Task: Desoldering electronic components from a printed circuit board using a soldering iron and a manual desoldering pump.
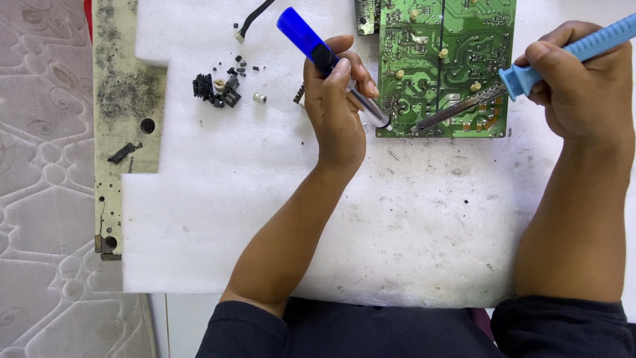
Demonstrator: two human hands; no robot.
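A green circuit board [457,40] lies at the far edge of a white foam sheet [265,199]. My left hand [338,99] grips a solder sucker [311,41] with a blue top and metal barrel, its tip at the board's near left corner. My right hand [580,83] holds a light blue soldering iron [530,73]. The iron's metal tip rests on the board's near edge, close to the sucker's tip.
A small heap of black removed parts [217,89] lies left of my left hand. A black cable with a white plug [246,25] sits at the far edge. A worn, stained board [126,79] shows beside the foam, and patterned fabric [40,179] lies further left.
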